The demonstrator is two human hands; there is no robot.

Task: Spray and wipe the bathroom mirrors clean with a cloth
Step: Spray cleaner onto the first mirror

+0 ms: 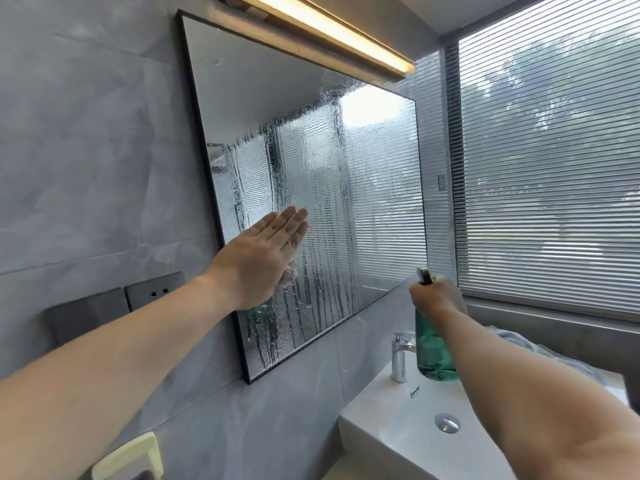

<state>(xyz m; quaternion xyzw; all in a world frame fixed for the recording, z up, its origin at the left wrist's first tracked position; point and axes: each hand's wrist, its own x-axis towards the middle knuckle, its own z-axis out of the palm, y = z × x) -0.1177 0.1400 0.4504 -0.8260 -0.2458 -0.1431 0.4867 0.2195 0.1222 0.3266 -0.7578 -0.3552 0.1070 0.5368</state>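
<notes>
A black-framed mirror (346, 209) hangs on the grey wall, its lower and right parts wet with droplets and running streaks. My left hand (258, 258) lies flat against the glass with straight fingers, pressing a small pale cloth (289, 277) whose edge shows under the palm. My right hand (434, 296) grips the neck of a green glass spray bottle (433, 348) with a metal nozzle, held upright above the basin near the mirror's lower right corner.
A white basin (391, 441) with a chrome tap (400, 358) sits below right. A light blue towel (540, 351) lies by the window ledge. Blinds (554, 161) cover the window. Wall sockets (152, 294) and a pale holder (131, 457) are at left. A lit lamp bar (329, 32) tops the mirror.
</notes>
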